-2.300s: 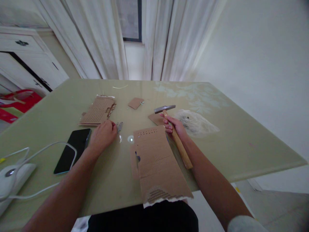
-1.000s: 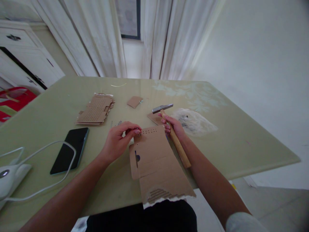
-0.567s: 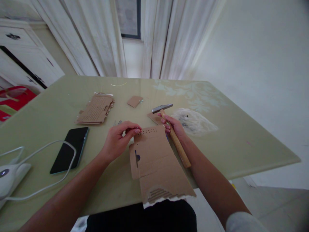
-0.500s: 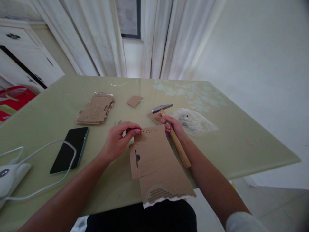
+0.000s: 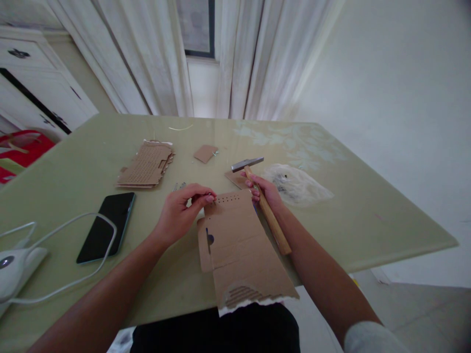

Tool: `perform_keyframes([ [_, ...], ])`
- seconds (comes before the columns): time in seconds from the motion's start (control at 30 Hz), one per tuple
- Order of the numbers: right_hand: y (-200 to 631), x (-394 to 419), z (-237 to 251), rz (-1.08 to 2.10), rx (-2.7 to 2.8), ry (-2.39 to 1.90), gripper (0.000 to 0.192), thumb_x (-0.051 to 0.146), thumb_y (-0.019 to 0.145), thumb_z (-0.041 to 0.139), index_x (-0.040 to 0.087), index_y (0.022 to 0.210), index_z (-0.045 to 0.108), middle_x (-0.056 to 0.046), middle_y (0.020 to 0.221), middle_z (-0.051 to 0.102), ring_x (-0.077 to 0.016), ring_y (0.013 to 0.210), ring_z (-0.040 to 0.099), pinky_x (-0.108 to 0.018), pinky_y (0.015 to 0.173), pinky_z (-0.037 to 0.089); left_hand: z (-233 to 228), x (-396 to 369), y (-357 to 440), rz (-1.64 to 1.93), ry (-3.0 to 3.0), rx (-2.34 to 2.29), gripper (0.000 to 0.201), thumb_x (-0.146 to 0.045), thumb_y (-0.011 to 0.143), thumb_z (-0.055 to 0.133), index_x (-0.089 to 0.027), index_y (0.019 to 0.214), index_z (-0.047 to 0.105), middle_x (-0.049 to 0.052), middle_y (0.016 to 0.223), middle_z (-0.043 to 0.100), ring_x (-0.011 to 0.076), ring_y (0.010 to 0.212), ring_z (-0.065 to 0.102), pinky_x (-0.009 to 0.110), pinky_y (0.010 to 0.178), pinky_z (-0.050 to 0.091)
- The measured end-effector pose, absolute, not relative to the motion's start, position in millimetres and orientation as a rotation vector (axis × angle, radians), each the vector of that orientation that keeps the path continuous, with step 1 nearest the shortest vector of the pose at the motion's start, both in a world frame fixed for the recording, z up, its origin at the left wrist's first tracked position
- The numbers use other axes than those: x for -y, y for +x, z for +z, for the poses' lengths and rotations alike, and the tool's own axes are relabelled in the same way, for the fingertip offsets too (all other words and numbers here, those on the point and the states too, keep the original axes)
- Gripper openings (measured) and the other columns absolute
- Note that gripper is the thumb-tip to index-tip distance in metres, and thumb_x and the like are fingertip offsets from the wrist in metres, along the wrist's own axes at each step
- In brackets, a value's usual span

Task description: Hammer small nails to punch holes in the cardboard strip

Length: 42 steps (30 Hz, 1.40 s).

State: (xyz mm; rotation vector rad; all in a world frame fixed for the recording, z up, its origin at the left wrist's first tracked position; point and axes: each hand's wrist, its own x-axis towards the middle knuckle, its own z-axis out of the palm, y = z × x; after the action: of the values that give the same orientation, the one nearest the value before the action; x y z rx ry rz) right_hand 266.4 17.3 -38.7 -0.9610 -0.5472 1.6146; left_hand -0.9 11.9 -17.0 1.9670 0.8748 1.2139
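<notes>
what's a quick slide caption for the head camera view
Left hand pinched over a corner of a perforated cardboard sheet, right hand gripping a hammer.

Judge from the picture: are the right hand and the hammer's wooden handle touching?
Touching. The head view shows it: the hammer's wooden handle lies across the right hand, which is visible on both sides of it, with no gap between.

Dim, soft, cool light; beyond the left fingers (image 5: pixel 202 200), the glossy tabletop (image 5: pixel 221 131) has a faint sheen; detail at their tips is blurry, outer edges stretched.
</notes>
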Motion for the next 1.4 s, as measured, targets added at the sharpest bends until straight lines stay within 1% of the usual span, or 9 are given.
perform_keyframes([
  [0.3, 270, -18, -34, 1.600, 0.584, -0.956, 0.018, 0.023, 0.096, 0.071, 0.013, 0.110, 0.073, 0.006, 0.069, 0.055, -0.0037, 0.042, 0.034, -0.012, 0.033, 0.031, -24, -15, 0, 1.240, 2.015, -0.797, 0.008, -0.022, 0.097, 0.076, -0.021, 0.091, 0.082, 0.002, 0.085, 0.080, 0.0158, 0.076, 0.069, 0.026, 0.068, 0.051],
  [0.4, 275, -11, -24, 1.494, 0.727, -0.978, 0.024, 0.031, 0.093, 0.076, 0.015, 0.111, 0.073, 0.008, 0.065, 0.052, -0.0044, 0.040, 0.034, -0.015, 0.033, 0.030, -29, -15, 3, 1.270, 2.043, -0.727, 0.009, -0.021, 0.097, 0.076, -0.022, 0.092, 0.082, 0.003, 0.088, 0.081, 0.0163, 0.080, 0.070, 0.026, 0.072, 0.053],
  [0.5, 276, 9, -7, 1.315, 0.976, -1.037, 0.039, 0.044, 0.089, 0.083, 0.016, 0.114, 0.072, 0.009, 0.065, 0.051, -0.0055, 0.039, 0.038, -0.018, 0.033, 0.031, -34, -15, 6, 1.272, 2.047, -0.698, 0.010, -0.023, 0.099, 0.074, -0.022, 0.094, 0.082, 0.004, 0.091, 0.081, 0.0175, 0.084, 0.072, 0.028, 0.076, 0.054],
  [0.57, 272, 27, 7, 1.247, 1.127, -1.097, 0.043, 0.051, 0.092, 0.080, 0.017, 0.116, 0.070, 0.008, 0.068, 0.052, -0.0066, 0.040, 0.042, -0.020, 0.034, 0.033, -35, -17, 8, 1.271, 2.047, -0.712, 0.011, -0.026, 0.099, 0.073, -0.022, 0.094, 0.082, 0.004, 0.089, 0.081, 0.0176, 0.081, 0.072, 0.028, 0.075, 0.054],
  [0.63, 265, 45, 24, 1.202, 1.323, -1.177, 0.037, 0.054, 0.098, 0.073, 0.019, 0.110, 0.067, 0.007, 0.070, 0.054, -0.0067, 0.041, 0.044, -0.021, 0.035, 0.033, -36, -18, 9, 1.281, 2.047, -0.728, 0.013, -0.028, 0.099, 0.073, -0.021, 0.092, 0.082, 0.004, 0.085, 0.080, 0.0174, 0.076, 0.070, 0.029, 0.071, 0.052],
  [0.77, 248, 70, 68, 1.029, 1.793, -1.348, 0.038, 0.049, 0.112, 0.054, 0.021, 0.085, 0.055, 0.007, 0.063, 0.052, -0.0071, 0.042, 0.046, -0.021, 0.040, 0.035, -34, -19, 10, 1.293, 2.036, -0.729, 0.013, -0.029, 0.096, 0.073, -0.021, 0.090, 0.082, 0.004, 0.087, 0.082, 0.0184, 0.078, 0.071, 0.029, 0.072, 0.053],
  [0.93, 228, 86, 110, 0.759, 1.874, -1.454, 0.033, 0.041, 0.114, 0.048, 0.023, 0.086, 0.049, 0.007, 0.065, 0.051, -0.0081, 0.045, 0.045, -0.023, 0.046, 0.034, -33, -19, 12, 1.284, 2.016, -0.727, 0.016, -0.031, 0.096, 0.072, -0.021, 0.092, 0.083, 0.005, 0.087, 0.083, 0.0187, 0.077, 0.072, 0.028, 0.069, 0.054],
  [1.13, 216, 86, 108, 0.552, 2.128, -1.619, 0.031, 0.026, 0.109, 0.051, 0.022, 0.079, 0.053, 0.003, 0.064, 0.056, -0.0128, 0.057, 0.051, -0.027, 0.057, 0.034, -35, -21, 13, 1.271, 2.017, -0.734, 0.019, -0.035, 0.095, 0.071, -0.021, 0.089, 0.082, 0.005, 0.085, 0.083, 0.0189, 0.075, 0.071, 0.028, 0.069, 0.053],
  [1.4, 216, 86, 102, 0.681, 1.897, -1.477, 0.035, 0.035, 0.110, 0.054, 0.024, 0.077, 0.053, 0.004, 0.059, 0.053, -0.0129, 0.050, 0.045, -0.027, 0.052, 0.029, -33, -20, 13, 1.216, 2.016, -0.731, 0.021, -0.037, 0.095, 0.070, -0.020, 0.089, 0.081, 0.006, 0.085, 0.082, 0.0190, 0.075, 0.070, 0.029, 0.068, 0.051],
])
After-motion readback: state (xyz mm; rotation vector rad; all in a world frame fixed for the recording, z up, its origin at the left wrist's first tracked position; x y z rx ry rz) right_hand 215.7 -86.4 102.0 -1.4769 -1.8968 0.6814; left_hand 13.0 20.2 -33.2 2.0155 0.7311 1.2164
